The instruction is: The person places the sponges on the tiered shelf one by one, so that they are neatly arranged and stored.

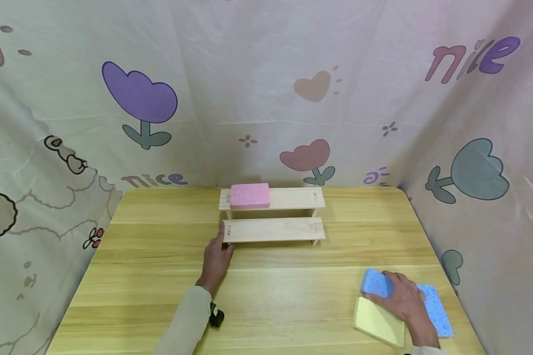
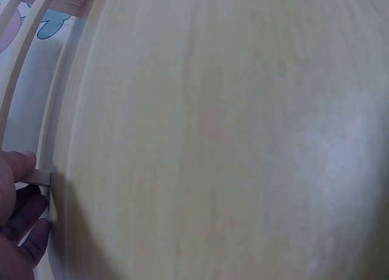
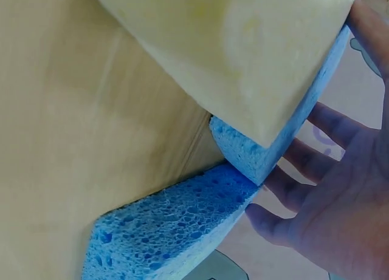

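My left hand (image 1: 216, 259) grips the left end of the lower step of a small two-tier wooden shelf (image 1: 273, 230). In the left wrist view its thumb and curled fingers (image 2: 34, 237) are at a thin wooden edge. A pink sponge (image 1: 250, 195) lies on the left part of the upper tier. At the right, my right hand (image 1: 404, 298) holds a blue sponge (image 1: 375, 283) between thumb and fingers. A yellow sponge (image 1: 379, 321) lies just in front of it, and overlaps it in the right wrist view. Another blue sponge (image 1: 436, 310) lies partly behind the hand.
The wooden table (image 1: 151, 281) runs back to a patterned cloth (image 1: 248, 98) behind and at both sides. A black wrist device (image 1: 215, 315) sits on the left sleeve. The shelf stands near the table's back edge.
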A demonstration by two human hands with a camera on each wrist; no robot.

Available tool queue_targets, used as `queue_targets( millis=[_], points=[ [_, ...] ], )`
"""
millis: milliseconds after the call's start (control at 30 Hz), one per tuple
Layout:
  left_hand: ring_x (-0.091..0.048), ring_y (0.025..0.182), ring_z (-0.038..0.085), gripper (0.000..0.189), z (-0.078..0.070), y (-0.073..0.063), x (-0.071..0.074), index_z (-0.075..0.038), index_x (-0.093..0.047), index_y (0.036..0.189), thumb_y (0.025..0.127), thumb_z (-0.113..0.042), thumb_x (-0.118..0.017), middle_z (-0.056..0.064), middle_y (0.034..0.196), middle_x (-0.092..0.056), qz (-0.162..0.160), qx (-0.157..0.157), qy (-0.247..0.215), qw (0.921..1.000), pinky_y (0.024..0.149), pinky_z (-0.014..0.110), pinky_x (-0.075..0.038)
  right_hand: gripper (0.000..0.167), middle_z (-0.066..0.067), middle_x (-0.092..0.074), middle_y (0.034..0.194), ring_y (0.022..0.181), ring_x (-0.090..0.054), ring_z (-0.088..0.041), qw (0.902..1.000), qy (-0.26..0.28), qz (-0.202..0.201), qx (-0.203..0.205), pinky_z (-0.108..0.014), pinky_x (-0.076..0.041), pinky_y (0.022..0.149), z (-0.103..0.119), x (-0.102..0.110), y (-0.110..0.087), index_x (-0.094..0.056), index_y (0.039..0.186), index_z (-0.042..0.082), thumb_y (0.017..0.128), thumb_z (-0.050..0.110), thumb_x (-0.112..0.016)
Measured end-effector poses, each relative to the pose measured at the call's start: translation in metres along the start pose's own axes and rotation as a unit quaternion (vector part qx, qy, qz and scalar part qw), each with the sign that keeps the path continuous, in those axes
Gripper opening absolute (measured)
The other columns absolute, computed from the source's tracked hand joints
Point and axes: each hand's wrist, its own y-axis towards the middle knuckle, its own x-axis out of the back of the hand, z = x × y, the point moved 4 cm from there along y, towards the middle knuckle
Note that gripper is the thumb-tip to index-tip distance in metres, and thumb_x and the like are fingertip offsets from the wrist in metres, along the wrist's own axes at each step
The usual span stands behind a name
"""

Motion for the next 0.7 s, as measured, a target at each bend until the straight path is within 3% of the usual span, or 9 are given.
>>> queue_targets(
  millis=[200,700],
  points=[
    [-0.06,0.092,0.031,0.077,0.0009,0.0005,-0.0001,-0.009,-0.026,0.15,0.086,-0.005,-0.067,0.02,0.099,-0.062,0.016,0.019,-0.012,0.9996,0.079,0.043,-0.053,0.096,-0.035,-0.043,0.133,0.115,-0.043,-0.058,0.9999,-0.006,-0.008,0.008,-0.072,-0.032,0.088,0.0025,-0.0019,-0.001,-0.045,0.136,0.0,0.073,0.071,-0.063],
    [-0.06,0.094,0.028,0.077,0.0035,-0.0003,-0.0017,-0.008,-0.023,0.151,0.088,-0.006,-0.066,0.018,0.101,-0.061,0.028,0.018,-0.007,0.9994,0.079,0.041,-0.053,0.096,-0.034,-0.048,0.128,0.112,-0.046,-0.054,0.9987,0.004,-0.049,0.017,-0.066,-0.035,0.083,0.0024,-0.0069,-0.0029,-0.048,0.132,-0.002,0.071,0.071,-0.064]
  ],
)
